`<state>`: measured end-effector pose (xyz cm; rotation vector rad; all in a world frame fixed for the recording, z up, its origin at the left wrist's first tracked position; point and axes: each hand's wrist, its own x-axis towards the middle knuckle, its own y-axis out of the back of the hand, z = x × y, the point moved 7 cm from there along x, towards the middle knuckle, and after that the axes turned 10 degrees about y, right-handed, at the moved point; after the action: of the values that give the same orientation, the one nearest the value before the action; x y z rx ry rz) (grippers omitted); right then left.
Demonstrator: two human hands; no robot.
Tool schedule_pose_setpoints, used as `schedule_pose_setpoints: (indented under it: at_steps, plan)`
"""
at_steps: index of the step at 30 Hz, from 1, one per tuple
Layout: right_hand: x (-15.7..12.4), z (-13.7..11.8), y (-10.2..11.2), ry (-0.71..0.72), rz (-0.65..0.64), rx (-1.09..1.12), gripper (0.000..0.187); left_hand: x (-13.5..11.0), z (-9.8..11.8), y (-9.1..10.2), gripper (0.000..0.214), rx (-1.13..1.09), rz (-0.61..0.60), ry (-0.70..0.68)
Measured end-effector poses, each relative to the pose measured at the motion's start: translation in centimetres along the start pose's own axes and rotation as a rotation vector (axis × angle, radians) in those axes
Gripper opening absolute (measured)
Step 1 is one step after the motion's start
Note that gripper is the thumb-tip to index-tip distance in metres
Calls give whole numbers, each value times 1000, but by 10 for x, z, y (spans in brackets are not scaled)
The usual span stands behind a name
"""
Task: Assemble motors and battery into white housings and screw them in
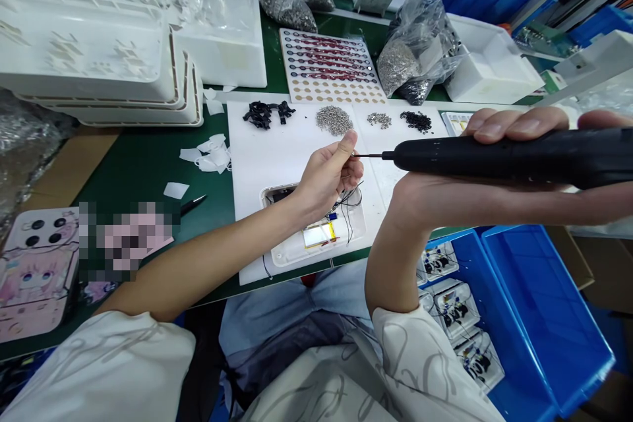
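My right hand (494, 201) grips a black electric screwdriver (494, 155) lying level, with its thin bit reaching left to my left fingertips. My left hand (329, 171) pinches something too small to make out between thumb and index finger. Below that hand, a white plastic housing (341, 227) lies open on a white work board (257, 178), holding a flat battery and loose black wires. Farther up the board sit a black cluster of small parts (262, 113), a pile of silver beads or screws (335, 120), and two smaller heaps (416, 120).
Stacked white plastic trays (89, 46) fill the upper left. Bags of small metal parts (418, 46) and a board with red-wired pieces (329, 62) lie behind. A blue bin (539, 316) holding white assemblies sits lower right. A pen (192, 204) rests on the green mat (148, 158).
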<state>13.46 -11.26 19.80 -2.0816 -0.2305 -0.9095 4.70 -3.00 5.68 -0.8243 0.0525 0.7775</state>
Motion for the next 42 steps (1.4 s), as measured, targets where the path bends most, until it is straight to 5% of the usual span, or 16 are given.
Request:
schedule_pose_setpoints:
  at_steps: [8,42]
  plan:
    - [8,10,5,72,29,211,79,-1,1,-1,59,-38,8,-1]
    - [0,7,2,115,6,106,77,-3,0,0,58,-62,45,-20]
